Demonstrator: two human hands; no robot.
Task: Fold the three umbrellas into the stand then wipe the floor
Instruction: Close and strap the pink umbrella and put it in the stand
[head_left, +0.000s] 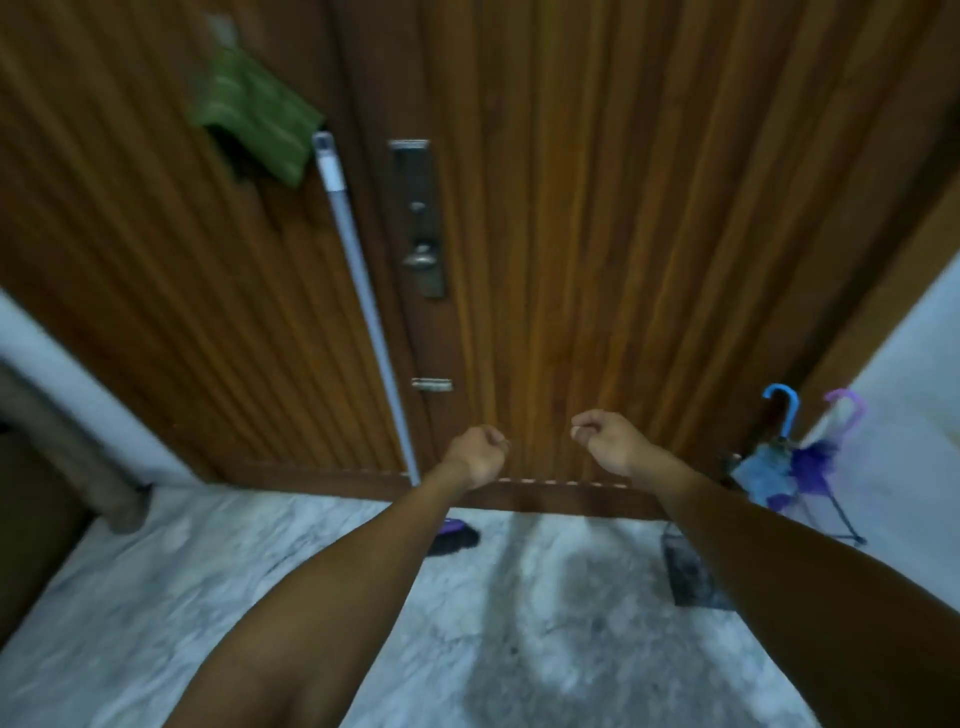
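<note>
Both my arms reach forward over the marble floor (156, 613) toward a wooden door. My left hand (478, 454) is curled into a loose fist and holds nothing. My right hand (608, 441) is also curled shut and empty. At the right, by the white wall, folded umbrellas stand together in a stand: a blue-handled umbrella (779, 447) and a purple-handled umbrella (826, 447). A mop with a long grey pole (363, 312) leans against the door, its dark purple head (454, 538) resting on the floor just behind my left forearm.
A green cloth (257, 122) hangs high on the door's left. The door lock plate and knob (421, 228) sit at centre. A dark flat object (685, 569) lies on the floor under my right forearm. A brown furniture edge (57, 457) stands left.
</note>
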